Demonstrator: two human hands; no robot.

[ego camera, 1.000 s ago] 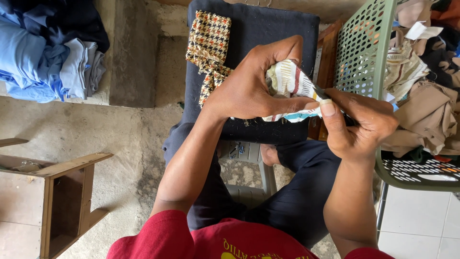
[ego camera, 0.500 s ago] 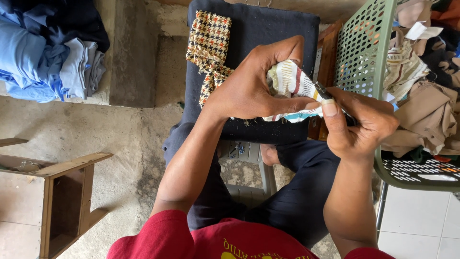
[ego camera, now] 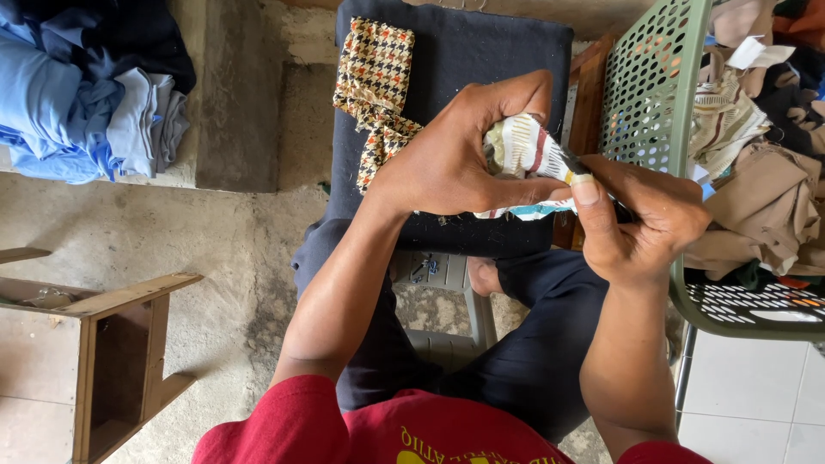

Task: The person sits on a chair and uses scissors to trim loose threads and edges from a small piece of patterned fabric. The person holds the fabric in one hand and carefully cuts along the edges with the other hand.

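Left hand [ego camera: 447, 159] grip pinches a bunched striped cloth [ego camera: 526, 148] just left of the green basket [ego camera: 649, 86]; right hand [ego camera: 640, 219] grip is pressed on a thin dark tool [ego camera: 574, 165] at the cloth's edge. Basket holds a heap of tan and mixed clothes [ego camera: 756, 172]. Checked cloth [ego camera: 374, 82] lies on the dark cushion [ego camera: 481, 43], left of the basket.

The person wears a red short-sleeved shirt [ego camera: 344, 425] with yellow print across the chest, dark navy trousers [ego camera: 533, 361], and nothing on either forearm or hand.
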